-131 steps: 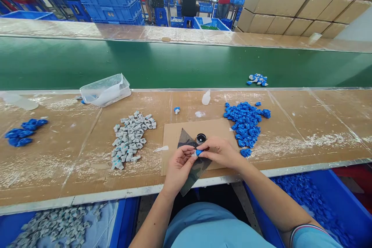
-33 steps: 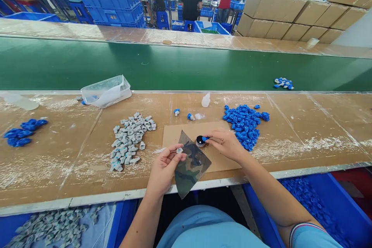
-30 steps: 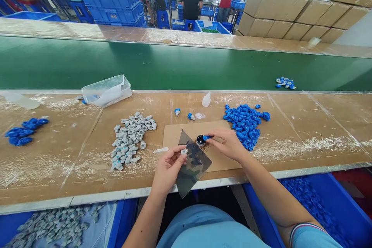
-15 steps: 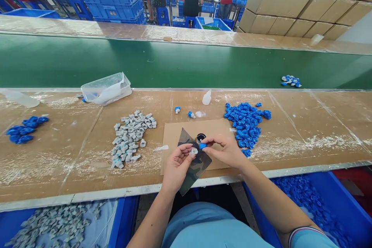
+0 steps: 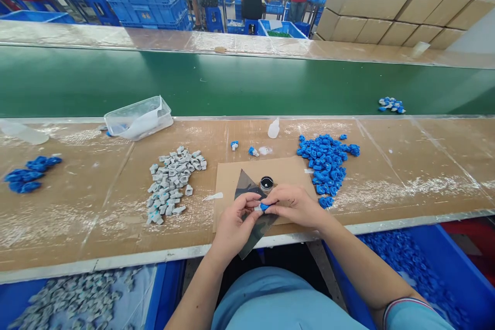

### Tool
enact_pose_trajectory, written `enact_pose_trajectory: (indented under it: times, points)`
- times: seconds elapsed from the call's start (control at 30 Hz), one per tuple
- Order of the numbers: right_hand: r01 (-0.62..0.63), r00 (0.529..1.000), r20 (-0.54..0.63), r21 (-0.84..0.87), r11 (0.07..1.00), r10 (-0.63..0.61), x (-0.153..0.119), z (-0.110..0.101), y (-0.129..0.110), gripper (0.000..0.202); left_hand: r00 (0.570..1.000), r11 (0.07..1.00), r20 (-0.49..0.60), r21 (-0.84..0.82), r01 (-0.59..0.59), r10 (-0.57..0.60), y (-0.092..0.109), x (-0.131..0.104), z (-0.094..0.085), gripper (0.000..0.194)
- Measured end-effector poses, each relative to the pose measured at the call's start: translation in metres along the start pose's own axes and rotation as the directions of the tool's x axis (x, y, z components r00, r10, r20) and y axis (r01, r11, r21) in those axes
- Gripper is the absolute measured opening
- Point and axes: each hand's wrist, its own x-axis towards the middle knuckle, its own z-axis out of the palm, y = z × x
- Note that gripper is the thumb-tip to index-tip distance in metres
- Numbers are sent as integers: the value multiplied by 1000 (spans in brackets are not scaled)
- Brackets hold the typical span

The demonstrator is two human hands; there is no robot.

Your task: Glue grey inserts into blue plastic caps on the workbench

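My left hand (image 5: pixel 238 220) pinches a small grey-white plastic piece (image 5: pixel 257 208), mostly covered by the fingers. Against it, my right hand (image 5: pixel 294 204) presses a small blue plastic piece (image 5: pixel 264 207), so the two touch; how deeply they fit together is hidden. Both hands are over a dark patterned sheet (image 5: pixel 247 184) on a cardboard mat (image 5: pixel 227 175). Just beyond the fingers stands a small round black-topped pot (image 5: pixel 266 183). To the left lies a heap of grey pieces (image 5: pixel 176 180), to the right a heap of blue pieces (image 5: pixel 328 162).
Two blue-and-white pieces (image 5: pixel 253 151) and a small white bottle (image 5: pixel 274 128) are behind the mat. A clear plastic tub (image 5: pixel 139 118) is farther left. Beyond the bench runs a green belt (image 5: pixel 247 85) carrying a blue-and-white cluster (image 5: pixel 391 104). Blue bins (image 5: pixel 170 289) sit below the front edge.
My right hand has moved left and slightly down, bringing the blue piece against the grey-white one. Before, the two pieces were apart. The view has shifted slightly.
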Motion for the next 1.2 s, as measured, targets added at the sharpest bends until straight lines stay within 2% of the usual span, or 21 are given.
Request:
enact_pose_trajectory:
  times: [0.07,0.17,0.3,0.37,0.47,0.53,0.6,0.67,0.7,0.77,0.8,0.9,0.97,1.03,1.1,1.17,1.2]
  points:
    - [16,1000,-23,20,1000,-16,0,1,0,11,1000,1000,11,-6,2,-2,3,0,-1,26]
    - [27,995,-92,51,998,-22,-1,6,3,12,999,992,13,-121,42,-41,3,1,2,30]
    - [-16,987,-156,58,998,25,-8,15,9,10,992,964,-52,-250,95,-112,-3,1,12,35]
    - [-37,986,-162,61,997,46,-12,15,11,12,989,955,-46,-270,124,-141,-4,2,16,38]
    - [-21,993,-119,-13,1000,20,-15,-1,15,19,989,960,-25,-248,133,-144,1,10,13,43]
    - [-62,986,-161,-194,979,31,-16,-23,20,18,990,972,-74,-210,103,-121,7,21,4,45]
    - [-230,954,-278,-447,864,110,-16,-48,26,16,981,987,-163,-143,78,-102,12,37,-8,46]
    - [-443,893,-371,-632,635,254,-15,-69,32,14,964,995,-248,-53,82,-93,17,57,-21,44]
    - [-511,859,-386,-690,512,337,-13,-77,34,15,954,996,-287,-8,93,-91,18,66,-26,41]
    - [-558,790,-371,-765,322,488,-8,-85,34,18,929,991,-359,64,117,-86,21,84,-34,34]
    - [-553,760,-350,-790,264,547,-5,-86,34,20,917,989,-389,82,126,-85,22,91,-37,30]
    - [-504,697,-280,-846,173,660,5,-82,29,24,902,983,-428,137,119,-49,25,100,-41,27]
    - [-468,680,-249,-871,146,690,9,-79,28,26,907,973,-421,208,98,-2,24,94,-42,29]
    - [-436,677,-228,-890,131,700,11,-78,28,25,911,949,-407,308,72,63,20,79,-44,28]
    - [-411,673,-209,-903,124,710,12,-78,29,26,907,887,-377,461,5,191,13,57,-49,26]
    - [-404,656,-205,-908,108,727,13,-77,28,28,873,795,-369,605,-35,319,4,30,-58,24]
    - [-410,637,-208,-907,98,742,14,-77,26,29,848,754,-389,657,-19,360,0,17,-64,25]
